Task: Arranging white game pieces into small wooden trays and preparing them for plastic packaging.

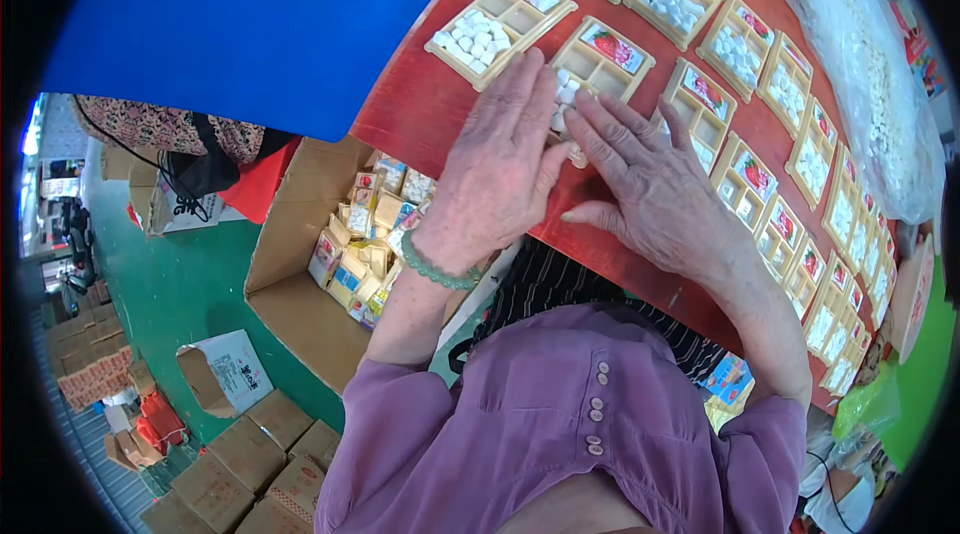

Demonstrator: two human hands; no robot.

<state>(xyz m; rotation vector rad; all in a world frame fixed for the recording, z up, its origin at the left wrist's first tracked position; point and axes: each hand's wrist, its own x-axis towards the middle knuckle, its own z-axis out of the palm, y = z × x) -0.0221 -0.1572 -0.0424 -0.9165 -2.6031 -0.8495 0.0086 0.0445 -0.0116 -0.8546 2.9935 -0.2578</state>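
Observation:
My left hand (495, 154), with a green bead bracelet (440, 274) at its wrist, lies with fingers stretched out along the left side of a cream compartment tray (590, 67). From the right, my right hand (655, 189) reaches over the tray's near part, its fingers straight and slightly spread. Between the two hands, small white marshmallow-like pieces (565, 94) sit in the tray's large compartment, partly hidden. A card with a strawberry picture (613, 46) fills the tray's far end. Neither hand shows anything gripped. Just left stands another such tray (515, 19) with white pieces.
Rows of similar trays (738, 49) cover the red table (410, 104) to the right. A clear bag of white pieces (860, 74) lies behind them. Below the table's left edge stands an open cardboard box (290, 224) of packed trays. Closed cartons (230, 464) stand lower left.

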